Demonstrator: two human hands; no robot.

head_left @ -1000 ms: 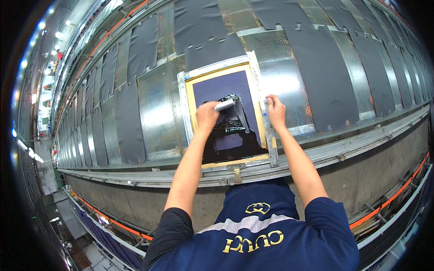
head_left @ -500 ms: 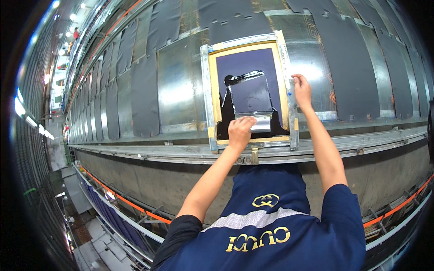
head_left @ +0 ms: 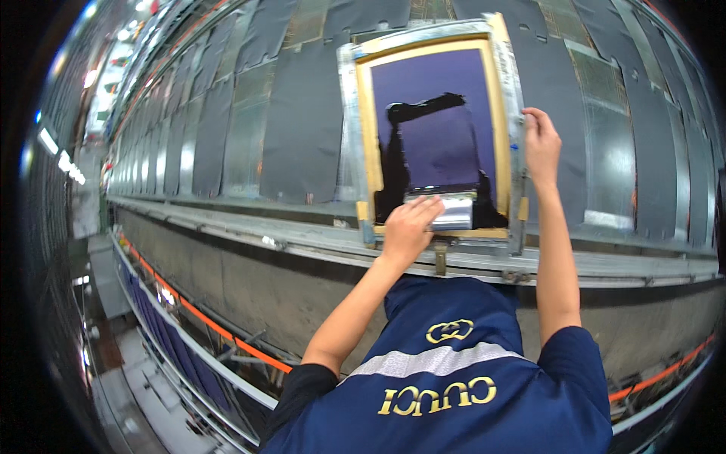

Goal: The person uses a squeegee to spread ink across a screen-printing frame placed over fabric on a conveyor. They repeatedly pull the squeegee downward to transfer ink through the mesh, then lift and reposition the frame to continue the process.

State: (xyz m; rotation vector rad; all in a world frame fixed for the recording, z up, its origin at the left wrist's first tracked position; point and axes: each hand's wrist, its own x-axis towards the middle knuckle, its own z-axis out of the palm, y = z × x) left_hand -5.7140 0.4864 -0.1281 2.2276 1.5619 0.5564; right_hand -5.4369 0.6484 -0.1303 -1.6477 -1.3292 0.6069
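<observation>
A screen-printing frame (head_left: 349, 113) with metal sides, yellow tape inside and a purple mesh (head_left: 435, 72) is tilted, its far end raised off the long table. Black ink (head_left: 392, 163) is spread around a squarish patch on the mesh. At the frame's near end lies a silvery squeegee (head_left: 456, 213). My left hand (head_left: 408, 231) is closed over the squeegee's left end. On the frame's right side, my right hand (head_left: 541, 147) grips the metal edge with bent fingers; the thumb's contact is partly hidden.
Dark grey fabric panels (head_left: 299, 129) lie in a row along the shiny table (head_left: 249, 113). A metal rail (head_left: 302, 236) with a small bracket (head_left: 441, 259) runs along its near edge. An orange strip (head_left: 204, 310) and a lower rack stand behind me at the left.
The frame's far end has come up off the table, and the frame looks larger and farther right. Both hands stay on the squeegee and frame edge. The view has shifted.
</observation>
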